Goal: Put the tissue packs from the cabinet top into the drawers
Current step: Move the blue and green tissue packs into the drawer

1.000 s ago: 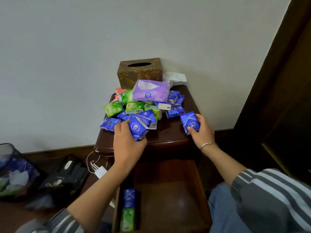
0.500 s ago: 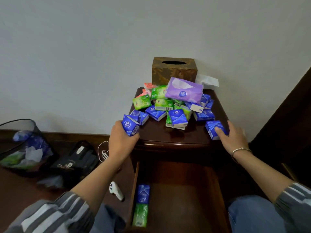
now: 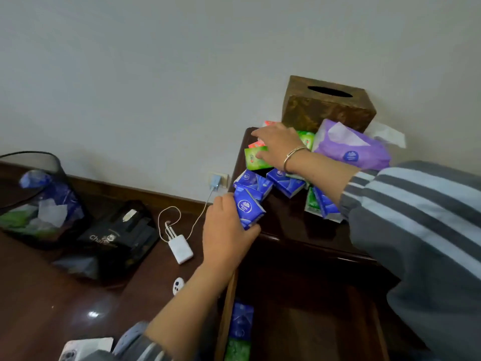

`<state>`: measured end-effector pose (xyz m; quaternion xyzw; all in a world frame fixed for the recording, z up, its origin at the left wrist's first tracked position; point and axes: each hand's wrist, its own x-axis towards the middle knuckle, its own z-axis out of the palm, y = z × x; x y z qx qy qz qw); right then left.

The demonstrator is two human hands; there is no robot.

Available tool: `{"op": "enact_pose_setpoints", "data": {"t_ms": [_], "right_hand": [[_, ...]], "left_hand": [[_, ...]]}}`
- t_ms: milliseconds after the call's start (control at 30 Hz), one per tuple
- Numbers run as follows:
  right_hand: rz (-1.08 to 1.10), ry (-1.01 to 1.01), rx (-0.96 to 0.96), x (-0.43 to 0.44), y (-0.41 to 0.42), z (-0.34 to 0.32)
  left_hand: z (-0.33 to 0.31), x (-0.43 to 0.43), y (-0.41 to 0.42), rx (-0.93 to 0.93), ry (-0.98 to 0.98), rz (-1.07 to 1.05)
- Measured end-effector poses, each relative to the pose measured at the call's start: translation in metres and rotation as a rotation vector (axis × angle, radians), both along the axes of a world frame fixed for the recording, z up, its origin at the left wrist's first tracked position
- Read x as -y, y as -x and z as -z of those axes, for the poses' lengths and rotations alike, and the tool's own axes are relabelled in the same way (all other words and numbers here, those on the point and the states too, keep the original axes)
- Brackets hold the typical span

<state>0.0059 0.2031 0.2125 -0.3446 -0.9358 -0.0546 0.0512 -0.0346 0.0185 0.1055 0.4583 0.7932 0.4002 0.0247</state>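
Note:
A heap of small tissue packs, blue [image 3: 285, 181], green and pink, lies on the dark wooden cabinet top [image 3: 291, 225]. My left hand [image 3: 226, 233] grips a blue pack [image 3: 247, 208] at the cabinet's front left corner. Across the heap, my right hand [image 3: 278, 144] reaches to the far left and lies on a green pack [image 3: 253, 158], its fingers over the pack's top. The drawer [image 3: 307, 327] below stands open, with a blue pack [image 3: 242, 320] and a green pack [image 3: 237, 350] along its left side.
A large purple tissue pack [image 3: 351, 145] and a brown tissue box [image 3: 325, 105] sit at the back by the wall. On the floor to the left are a bin [image 3: 39, 196], a black bag [image 3: 117, 238], a white charger with cable [image 3: 181, 247] and a small white remote [image 3: 177, 285].
My right hand left the blue pack at the right edge and reached across to the green pack at the far left. The left hand kept its blue pack. The view swung left.

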Motion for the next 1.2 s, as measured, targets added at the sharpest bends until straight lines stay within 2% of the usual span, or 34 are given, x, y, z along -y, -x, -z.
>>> {"op": "enact_pose_setpoints", "data": {"t_ms": [133, 200, 267, 333, 400, 433, 467, 567, 800, 1033, 1200], "right_hand": [[-0.007, -0.155, 0.281, -0.022, 0.025, 0.015], [-0.035, -0.219, 0.332, -0.024, 0.028, 0.022], [-0.100, -0.233, 0.306, -0.025, 0.027, 0.022], [-0.103, -0.114, 0.067, -0.024, 0.021, 0.014], [-0.012, 0.184, -0.281, -0.024, 0.006, -0.007], [0.034, 0.338, -0.361, -0.026, -0.005, -0.018], [0.079, 0.454, -0.359, -0.028, -0.017, -0.026], [0.195, 0.572, -0.113, -0.026, -0.051, -0.038], [0.293, 0.418, 0.165, -0.022, -0.053, -0.032], [0.322, 0.533, 0.308, -0.028, -0.043, -0.037], [0.286, 0.464, 0.366, -0.028, -0.040, -0.032]], "left_hand": [[0.002, 0.002, 0.001, -0.005, -0.016, 0.019], [0.007, 0.001, 0.002, -0.019, -0.029, 0.015], [0.010, 0.001, 0.003, -0.019, -0.049, 0.016], [0.011, 0.000, 0.004, 0.000, -0.052, 0.027], [0.010, 0.000, 0.004, 0.008, -0.049, 0.033], [0.010, 0.001, 0.003, 0.004, -0.051, 0.031], [0.010, 0.001, 0.003, -0.002, -0.055, 0.030], [0.009, 0.002, 0.003, 0.004, -0.054, 0.029], [0.006, 0.003, 0.001, 0.010, -0.028, 0.026], [0.012, 0.003, 0.003, 0.045, -0.023, 0.032], [0.015, 0.002, 0.004, 0.038, -0.041, 0.034]]}}
